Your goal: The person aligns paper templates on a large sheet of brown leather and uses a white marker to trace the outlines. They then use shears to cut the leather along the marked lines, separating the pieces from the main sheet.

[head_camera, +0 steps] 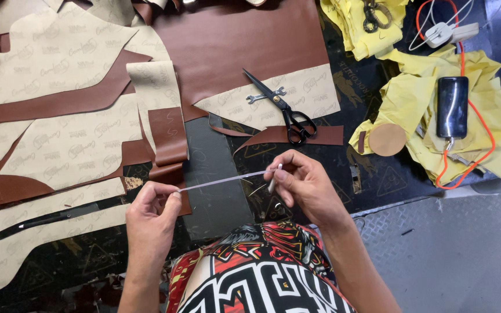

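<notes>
Here a thin pale strip point(222, 180) is held stretched between the two hands, just above the dark surface point(215, 191) and close in front of the person's patterned shirt. The left hand point(151, 217) is closed on the strip's left end, pinched between thumb and forefinger. The right hand point(304, 184) is closed on the other end, and a slim pale pen-like tool point(274, 178) is held in the same fingers, slanting down across the strip. Whether its tip touches the strip cannot be told.

The step in hand appears to be the checking or marking of the strip while it is kept taut; that is a judgement from the grip and the tool, not something plainly shown. For any mark to be made, the tension would need to be kept even and the tool steadied near the right end, since a slack strip would yield under the tip.

Beyond the hands, black scissors point(288, 113) lie open-handled on the surface, with a small silver wrench point(265, 95) just beside the blades. Brown leather pieces point(227, 40) and pale printed paper patterns point(47, 58) are spread over the left half, some overlapping. To the right, crumpled yellow sheets point(413, 98) carry a dark phone point(452, 107) with an orange cable point(482, 127) looped around it, and a round tan disc point(387, 139) rests at their edge.
</notes>
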